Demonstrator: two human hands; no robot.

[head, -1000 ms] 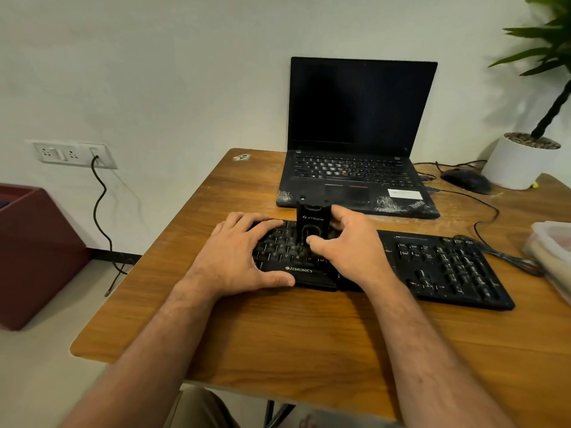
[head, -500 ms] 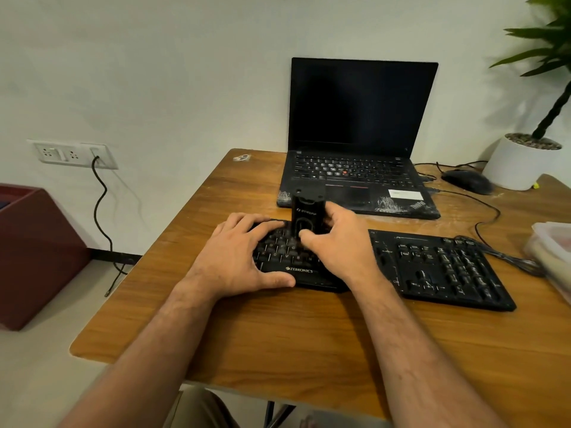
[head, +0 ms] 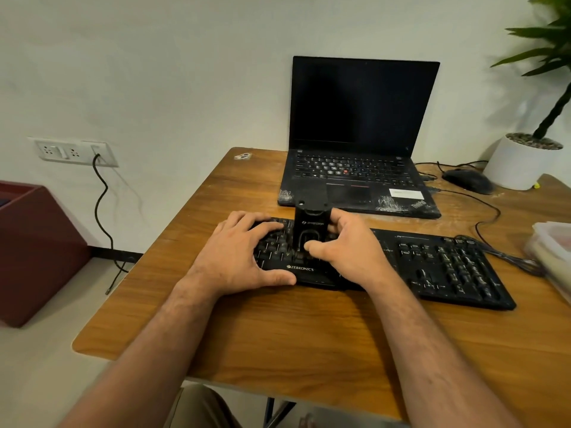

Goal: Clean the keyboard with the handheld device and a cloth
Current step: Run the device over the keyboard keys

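Keyboard (head: 432, 267): black, flat on the wooden table (head: 309, 329), just in front of the laptop (head: 361, 143); its left part is under both hands.
Device (head: 310, 223): small black block standing upright on the keys at the keyboard's left half, lower end down among the key rows.
Right hand (head: 343, 251): wrapped round the device's lower body, thumb across the near face, fingers behind it.
Left hand (head: 238, 254): spread flat over the left keys, fingers straight, thumb lying along the front edge; it holds nothing and seems to steady the board.
Handling, device: probably light, hard plastic and smooth, so a low grip around the body looks right for keeping the tip steady; a grip near the top could let it tip.
Handling, keyboard: stiff and thin, likely to slide on the smooth wood, so pressing down on the frame suits it better than lifting; keycaps may pop off if scraped hard.
Cable (head: 494, 254): runs from the keyboard's right end; a tug there could shift the board.
Cloth: not visible.
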